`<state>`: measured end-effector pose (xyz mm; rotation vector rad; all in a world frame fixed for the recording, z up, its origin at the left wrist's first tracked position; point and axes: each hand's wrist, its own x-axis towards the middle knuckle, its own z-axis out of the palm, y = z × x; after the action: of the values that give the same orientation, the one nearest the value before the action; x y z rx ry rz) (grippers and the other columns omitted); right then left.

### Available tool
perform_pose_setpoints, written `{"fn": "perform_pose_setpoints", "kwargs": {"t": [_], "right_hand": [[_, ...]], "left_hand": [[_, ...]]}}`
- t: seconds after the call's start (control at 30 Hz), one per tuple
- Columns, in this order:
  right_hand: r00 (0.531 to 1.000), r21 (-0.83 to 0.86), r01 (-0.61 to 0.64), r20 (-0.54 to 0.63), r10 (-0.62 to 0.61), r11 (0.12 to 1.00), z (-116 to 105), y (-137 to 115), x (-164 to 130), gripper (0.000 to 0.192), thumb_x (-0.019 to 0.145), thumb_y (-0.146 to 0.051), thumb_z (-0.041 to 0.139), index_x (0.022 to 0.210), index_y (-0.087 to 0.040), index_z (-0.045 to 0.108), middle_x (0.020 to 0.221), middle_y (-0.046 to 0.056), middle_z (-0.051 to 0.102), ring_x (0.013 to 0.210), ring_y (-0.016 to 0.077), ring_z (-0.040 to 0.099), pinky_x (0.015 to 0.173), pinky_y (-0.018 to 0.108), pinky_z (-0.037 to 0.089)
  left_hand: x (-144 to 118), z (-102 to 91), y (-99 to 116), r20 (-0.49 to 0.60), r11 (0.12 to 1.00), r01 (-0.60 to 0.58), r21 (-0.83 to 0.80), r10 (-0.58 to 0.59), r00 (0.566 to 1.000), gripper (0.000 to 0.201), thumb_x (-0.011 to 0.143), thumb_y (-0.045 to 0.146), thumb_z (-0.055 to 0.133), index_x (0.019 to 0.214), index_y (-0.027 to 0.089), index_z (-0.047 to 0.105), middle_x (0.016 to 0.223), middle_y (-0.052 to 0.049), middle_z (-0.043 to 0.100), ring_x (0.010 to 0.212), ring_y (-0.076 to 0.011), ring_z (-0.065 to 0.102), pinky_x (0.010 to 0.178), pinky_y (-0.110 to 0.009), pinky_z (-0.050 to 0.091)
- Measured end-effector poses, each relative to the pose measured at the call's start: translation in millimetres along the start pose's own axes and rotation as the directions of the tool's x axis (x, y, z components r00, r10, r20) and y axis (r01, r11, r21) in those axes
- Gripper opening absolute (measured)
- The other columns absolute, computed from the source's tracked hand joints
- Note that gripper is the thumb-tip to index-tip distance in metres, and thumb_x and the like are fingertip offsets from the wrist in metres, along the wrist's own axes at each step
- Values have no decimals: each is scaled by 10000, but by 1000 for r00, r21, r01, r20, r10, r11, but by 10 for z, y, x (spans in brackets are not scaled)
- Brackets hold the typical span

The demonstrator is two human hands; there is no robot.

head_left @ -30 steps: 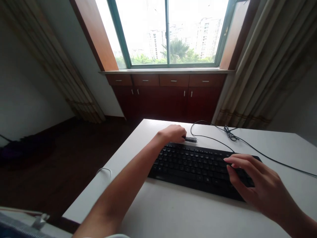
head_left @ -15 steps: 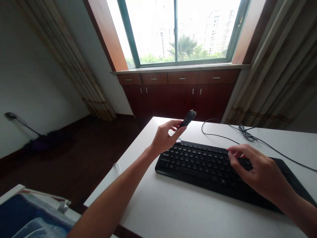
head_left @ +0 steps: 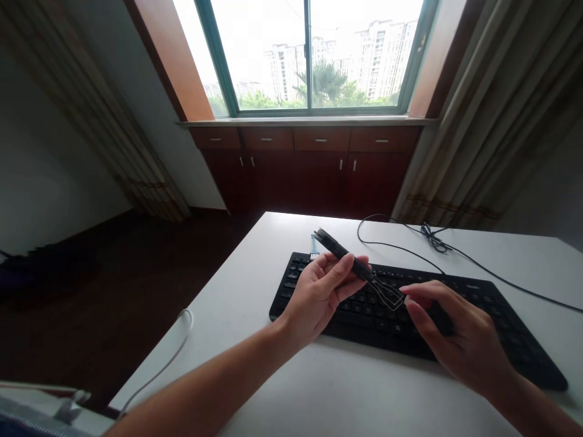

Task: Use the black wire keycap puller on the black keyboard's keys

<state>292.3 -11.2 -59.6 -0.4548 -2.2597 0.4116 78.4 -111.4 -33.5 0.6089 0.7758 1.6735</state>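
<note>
Wire-ended tool (head_left: 359, 268), hands (head_left: 316, 294) over black keyboard (head_left: 385, 328), key lettering (head_left: 291, 276) illegible

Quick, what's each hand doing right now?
Left hand: closed, holding a black wire-ended tool.
Right hand: partly curled near the tool's wire end; whether gripping, cannot be told.

A green-framed window (head_left: 308, 60) faces tall, pale buildings (head_left: 380, 57) and a palm (head_left: 325, 82). Below its sill (head_left: 291, 121) — a dark red cabinet (head_left: 291, 182), four handled drawers (head_left: 266, 139) across the top. Curtains (head_left: 496, 109) hang on both sides; a white cable (head_left: 171, 360) curves near the left edge of the table (head_left: 237, 297).
</note>
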Motion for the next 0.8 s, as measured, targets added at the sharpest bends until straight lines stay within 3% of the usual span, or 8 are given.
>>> {"fn": "perform_pose_setpoints", "kwargs": {"t": [0.13, 0.3, 0.53, 0.8], "right_hand": [[998, 81, -22, 52, 18, 996, -25, -39, -8, 241, 954, -238, 568, 1194, -241, 595, 911, 26, 653, 802, 155, 631, 708, 275, 526], [999, 100, 22, 27, -25, 995, -9, -70, 5, 275, 904, -192, 655, 1172, -227, 602, 874, 18, 651, 754, 137, 620, 683, 262, 537], [1000, 116, -16, 1, 16, 993, -18, -18, 5, 202, 904, -148, 652, 1085, -235, 634, 890, 21, 673, 750, 131, 640, 678, 255, 540], [1000, 112, 13, 24, -15, 994, -50, 6, -12, 270, 935, -199, 605, 1203, -233, 590, 984, 47, 646, 849, 157, 624, 725, 277, 541]], "left_hand": [[-15, 5, -78, -1, 999, 20, -29, -20, 1000, 228, 919, 253, 676, 1095, 111, 645, 1236, -134, 689, 1165, -217, 660, 1014, -318, 546], [-47, 29, -103, 55, 1000, 4, 4, -4, 998, 263, 922, 252, 671, 1158, 141, 638, 1293, -126, 664, 1210, -235, 636, 1056, -350, 519], [-73, 50, -116, 107, 986, -65, 154, 49, 993, 228, 935, 234, 652, 1149, 154, 657, 1236, -108, 683, 1160, -220, 652, 1012, -352, 548], [-120, 103, -128, 119, 929, -151, 338, 116, 986, 299, 891, 298, 699, 1153, 160, 660, 1023, -87, 696, 944, -183, 673, 829, -288, 585]]}}
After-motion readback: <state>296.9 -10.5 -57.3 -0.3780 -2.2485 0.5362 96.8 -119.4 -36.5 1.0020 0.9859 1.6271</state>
